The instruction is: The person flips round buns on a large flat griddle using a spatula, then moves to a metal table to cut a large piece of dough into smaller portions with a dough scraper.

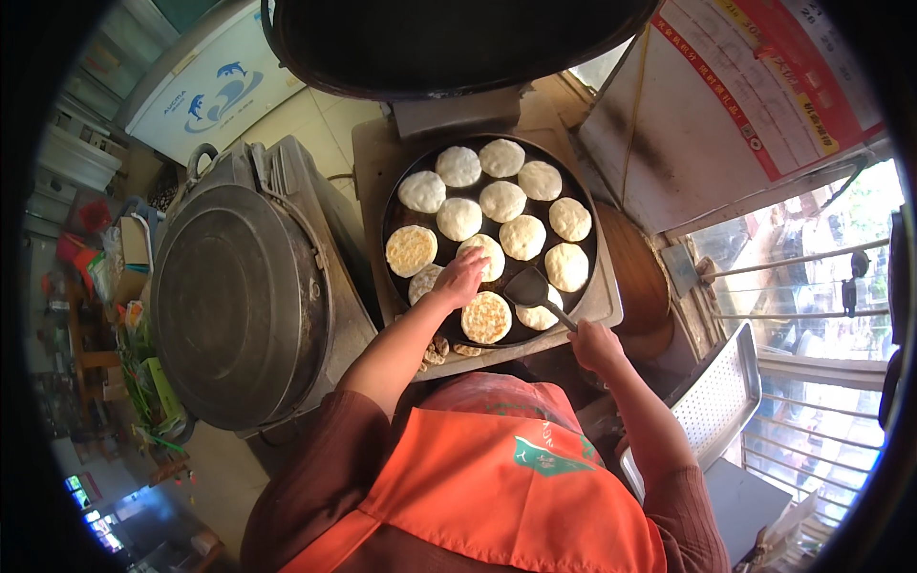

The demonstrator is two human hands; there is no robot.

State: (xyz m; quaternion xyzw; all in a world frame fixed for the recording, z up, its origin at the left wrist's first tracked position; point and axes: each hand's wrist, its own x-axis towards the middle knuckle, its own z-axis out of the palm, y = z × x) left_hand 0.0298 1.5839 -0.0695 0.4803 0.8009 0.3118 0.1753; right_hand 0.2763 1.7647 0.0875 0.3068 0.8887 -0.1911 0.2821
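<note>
A round dark griddle pan (509, 278) holds several flat round breads, most of them pale. Two show browned tops, one at the pan's left (411, 251) and one near its front edge (486, 317). My left hand (458, 278) reaches over the pan, its fingertips on or just above a pale bread (487, 252); contact is not certain. Another bread lies partly behind this hand. My right hand (596, 344) grips the handle of a dark spatula (528, 288). The spatula's blade is beside a pale bread (539, 312) near the front right and overlaps part of it.
A raised dark lid (458, 43) hangs beyond the pan. To the left stands a second round cooker with its metal lid (229, 308) down. A perforated metal tray (709, 401) leans at the right. Behind is a white chest freezer (215, 93); a wooden round board (627, 265) lies right of the pan.
</note>
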